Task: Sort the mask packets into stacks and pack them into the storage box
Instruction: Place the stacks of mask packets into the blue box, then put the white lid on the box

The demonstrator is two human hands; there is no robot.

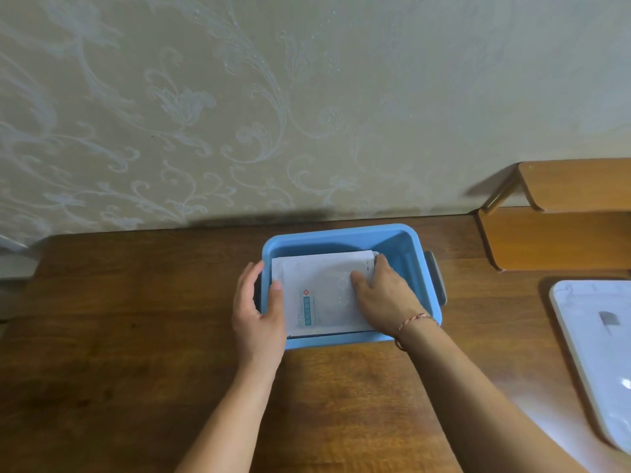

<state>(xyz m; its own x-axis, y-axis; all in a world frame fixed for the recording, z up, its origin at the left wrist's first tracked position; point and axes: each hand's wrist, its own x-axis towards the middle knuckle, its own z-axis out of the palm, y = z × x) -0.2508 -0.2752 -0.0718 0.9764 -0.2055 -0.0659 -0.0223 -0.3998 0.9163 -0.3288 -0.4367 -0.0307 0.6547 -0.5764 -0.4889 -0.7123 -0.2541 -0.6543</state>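
Left hand (258,310) curled over left wall of blue storage box (341,235), thumb laid on packet edge inside. Stack of white mask packets (321,291) seen flat in box, between both hands. Right hand (382,291) spread on stack's right side, fingers loosely bent, pressing. White lid (594,353) lying right of right hand.

Bare table (136,336) lies left of the blue box (345,233); white lid (587,343) blocks the right.

I see a dark wooden table (119,336) against floral-patterned wallpaper (205,97). At far right, a white lid (594,349) lies flat. A lighter wooden shelf (563,216) sits behind it.
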